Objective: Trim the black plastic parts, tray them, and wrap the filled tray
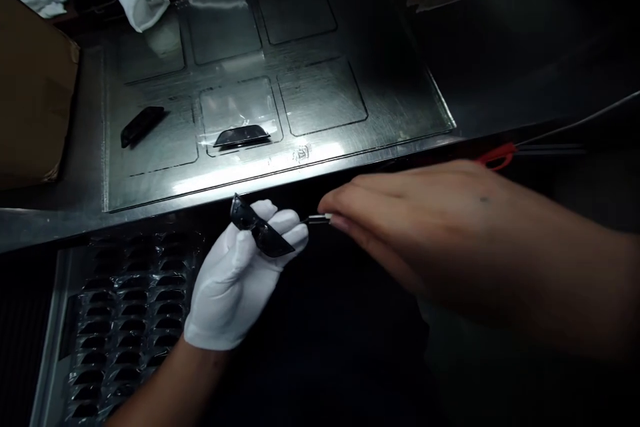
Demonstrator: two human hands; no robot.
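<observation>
The white cotton-gloved left hand (240, 273) pinches a glossy black wedge-shaped part (260, 230), long axis running upper-left to lower-right; the bare right hand (425, 227) grips a thin metal tool (316, 219).

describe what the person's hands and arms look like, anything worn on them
The left hand wears a snug white fabric glove that ends at the wrist, with the forearm bare below it. The right hand is ungloved, and no sleeve shows on that forearm. No rings, watch or cables are visible.
</observation>
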